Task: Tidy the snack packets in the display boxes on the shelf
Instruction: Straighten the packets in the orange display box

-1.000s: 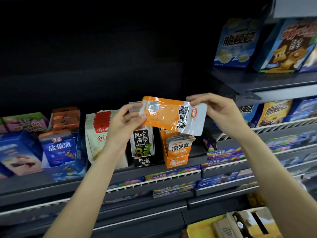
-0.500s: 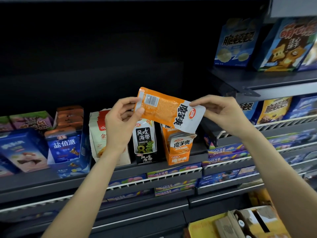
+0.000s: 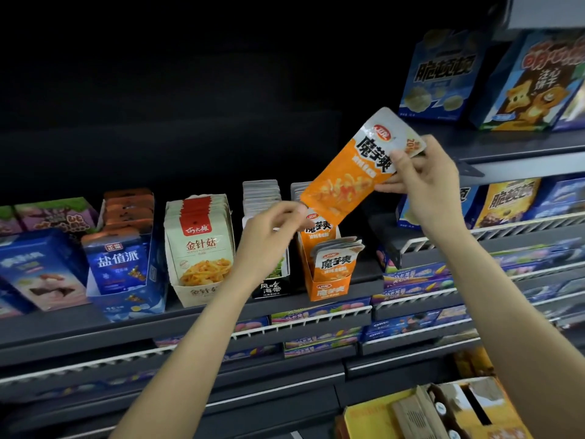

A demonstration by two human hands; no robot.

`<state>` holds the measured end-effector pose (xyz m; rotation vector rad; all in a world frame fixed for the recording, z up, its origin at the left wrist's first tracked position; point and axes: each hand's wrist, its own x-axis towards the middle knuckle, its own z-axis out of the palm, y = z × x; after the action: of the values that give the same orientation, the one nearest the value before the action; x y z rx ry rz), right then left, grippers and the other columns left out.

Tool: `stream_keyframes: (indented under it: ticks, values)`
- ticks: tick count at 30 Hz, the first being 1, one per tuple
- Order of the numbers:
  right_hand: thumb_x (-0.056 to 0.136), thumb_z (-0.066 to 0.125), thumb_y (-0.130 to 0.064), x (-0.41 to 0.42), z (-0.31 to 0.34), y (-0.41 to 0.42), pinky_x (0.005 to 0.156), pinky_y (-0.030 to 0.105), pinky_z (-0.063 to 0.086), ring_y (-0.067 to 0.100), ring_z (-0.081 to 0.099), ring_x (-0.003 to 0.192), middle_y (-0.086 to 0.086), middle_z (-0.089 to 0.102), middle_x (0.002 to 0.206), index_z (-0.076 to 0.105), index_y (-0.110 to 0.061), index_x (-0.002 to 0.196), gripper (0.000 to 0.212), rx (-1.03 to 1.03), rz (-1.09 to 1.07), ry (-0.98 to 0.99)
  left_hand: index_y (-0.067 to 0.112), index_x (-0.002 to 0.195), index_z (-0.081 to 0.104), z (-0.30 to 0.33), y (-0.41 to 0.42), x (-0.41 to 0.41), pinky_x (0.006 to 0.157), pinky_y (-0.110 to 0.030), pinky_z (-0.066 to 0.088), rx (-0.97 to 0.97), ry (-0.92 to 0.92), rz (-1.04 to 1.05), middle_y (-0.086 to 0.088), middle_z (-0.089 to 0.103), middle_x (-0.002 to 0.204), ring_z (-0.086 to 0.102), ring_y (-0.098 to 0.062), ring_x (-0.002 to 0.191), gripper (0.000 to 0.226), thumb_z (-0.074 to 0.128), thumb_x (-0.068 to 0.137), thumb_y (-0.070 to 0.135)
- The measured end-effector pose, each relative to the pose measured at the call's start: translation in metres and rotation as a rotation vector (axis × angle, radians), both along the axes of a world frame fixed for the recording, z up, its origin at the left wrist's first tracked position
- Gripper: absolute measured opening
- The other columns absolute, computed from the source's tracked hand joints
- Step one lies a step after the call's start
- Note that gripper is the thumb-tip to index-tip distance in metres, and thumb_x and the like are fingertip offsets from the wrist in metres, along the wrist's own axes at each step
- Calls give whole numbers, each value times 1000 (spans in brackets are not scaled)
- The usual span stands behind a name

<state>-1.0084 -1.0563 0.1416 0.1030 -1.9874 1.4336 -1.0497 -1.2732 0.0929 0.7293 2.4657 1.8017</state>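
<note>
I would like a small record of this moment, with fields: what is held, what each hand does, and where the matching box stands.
held item: orange and silver foil snack packet, tilted, printed front facing the camera
right hand: right hand pinches the packet's upper silver end
left hand: left hand touches the packet's lower corner, fingers curled; grip unclear
matching box: orange cardboard display box on the dark grey shelf, directly below the packet, holding similar packets
left neighbour: black display box, partly hidden by the left hand
</note>
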Motion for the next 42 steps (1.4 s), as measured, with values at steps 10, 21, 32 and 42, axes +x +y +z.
stream_keyframes:
  ticks: [10, 21, 32, 42]
  values:
    - [100, 47, -17, -30, -33, 7, 69, 22, 58, 6, 69, 77, 4, 65, 80, 46, -13, 105, 7, 310, 112, -147, 31, 103, 70, -39, 4, 17, 79, -25, 51, -258, 267, 35, 17, 68, 99, 60, 2, 91, 19, 60, 89, 40]
    - [81, 73, -34, -82, -73, 1, 66, 29, 36, 14, 50, 78, -5, 51, 84, 70, -12, 89, 24, 887, -140, -374, 33, 107, 68, -45, 1, 22, 75, -26, 52, -279, 282, 21, 17, 66, 99, 59, 1, 92, 30, 51, 88, 49]
    - [89, 64, -11, -43, -65, 4, 72, 29, 58, 17, 72, 82, 13, 71, 90, 49, -15, 87, 16, 76, 161, -469, 26, 114, 67, -41, -5, 0, 85, -16, 49, -311, 276, -50, 13, 67, 108, 59, 1, 98, 24, 60, 92, 20]
    - [96, 50, -5, 30, -102, -16, 86, 14, 46, -2, 59, 105, -12, 66, 111, 61, -26, 113, 29, 51, 53, -304, 18, 102, 70, -34, 10, -28, 80, -23, 53, -385, 401, 21, 6, 71, 91, 65, -6, 82, 14, 63, 89, 19]
